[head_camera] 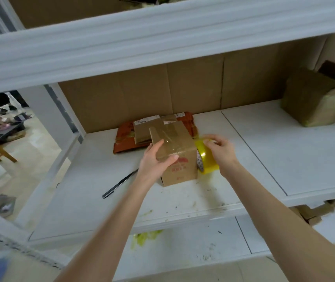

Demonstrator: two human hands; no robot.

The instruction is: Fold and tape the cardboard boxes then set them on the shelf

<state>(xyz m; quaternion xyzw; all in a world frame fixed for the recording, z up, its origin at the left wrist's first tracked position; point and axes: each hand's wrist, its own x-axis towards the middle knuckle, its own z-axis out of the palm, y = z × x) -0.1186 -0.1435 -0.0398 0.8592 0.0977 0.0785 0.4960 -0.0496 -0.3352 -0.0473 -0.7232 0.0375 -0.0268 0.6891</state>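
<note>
A small cardboard box (179,159) with red print on its front stands on the white shelf (264,151). Clear tape runs over its closed top. My left hand (156,157) grips the box's near left top corner, thumb on the front face, fingers on top. My right hand (221,149) holds a yellow tape roll (205,157) against the box's right side, fingers curled round the roll.
A black pen (119,183) lies left of the box. Behind it lie an orange mailer (126,139) and flattened cardboard (144,129). A taped brown parcel (315,102) sits far right. An upper shelf beam (162,37) hangs overhead. Small boxes (312,214) sit below right.
</note>
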